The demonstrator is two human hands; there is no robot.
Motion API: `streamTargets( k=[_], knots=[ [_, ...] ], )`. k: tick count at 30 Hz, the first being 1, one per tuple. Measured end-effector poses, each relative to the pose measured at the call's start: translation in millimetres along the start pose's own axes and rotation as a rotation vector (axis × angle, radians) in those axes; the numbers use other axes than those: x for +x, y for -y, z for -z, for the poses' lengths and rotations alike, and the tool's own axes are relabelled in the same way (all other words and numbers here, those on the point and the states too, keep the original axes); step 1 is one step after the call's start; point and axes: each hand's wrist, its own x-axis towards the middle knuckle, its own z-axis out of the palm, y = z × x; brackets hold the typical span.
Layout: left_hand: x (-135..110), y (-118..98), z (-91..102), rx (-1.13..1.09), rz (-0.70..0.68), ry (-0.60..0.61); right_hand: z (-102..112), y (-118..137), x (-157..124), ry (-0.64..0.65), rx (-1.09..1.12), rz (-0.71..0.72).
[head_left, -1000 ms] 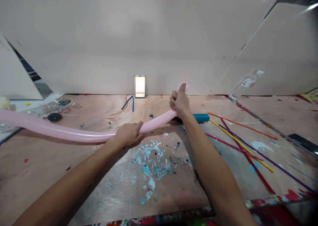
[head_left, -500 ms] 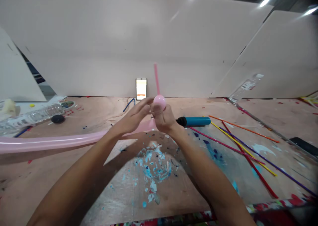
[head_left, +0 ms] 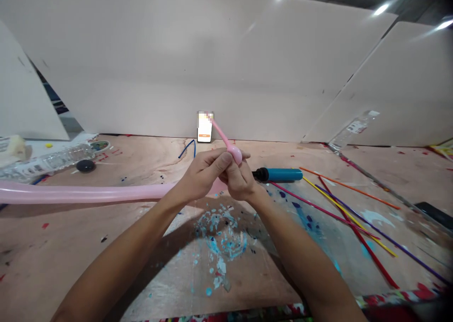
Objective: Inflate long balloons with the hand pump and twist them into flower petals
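A long pink modelling balloon (head_left: pixel 88 194) stretches from the left edge of the view to my hands. Both hands meet on its end, where a small round bubble (head_left: pixel 235 155) bulges up between the fingers and a thin uninflated tail points up and left. My left hand (head_left: pixel 205 173) pinches the balloon with thumb and fingers just left of the bubble. Wrapped around the balloon below the bubble is my right hand (head_left: pixel 240 180), its fingertips partly hidden. Beside the right hand lies a blue hand pump (head_left: pixel 283 175) with a black nozzle end.
A lit phone (head_left: pixel 204 128) leans on the white board behind. Uninflated balloons, including an orange one (head_left: pixel 350 186) and a red one (head_left: pixel 375 256), lie at right near a dark phone (head_left: pixel 433 213). Plastic bottles (head_left: pixel 53 161) and a black oval object (head_left: pixel 86 166) are at left.
My left hand has closed in on the bubble and now pinches beside it. The bubble has come slightly down and right, and the tail has tipped from nearly upright to the left.
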Motion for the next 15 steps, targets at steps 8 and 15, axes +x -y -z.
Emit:
streamTargets(
  k=[8,15],
  knots=[
    [-3,-11,-5.6,0.027,0.042,-0.080,-6,-5,-6,0.005,0.188,-0.123],
    [-5,-18,-7.8,0.086,0.088,-0.114,-10,-8,-7,0.002,0.256,-0.166]
  ],
)
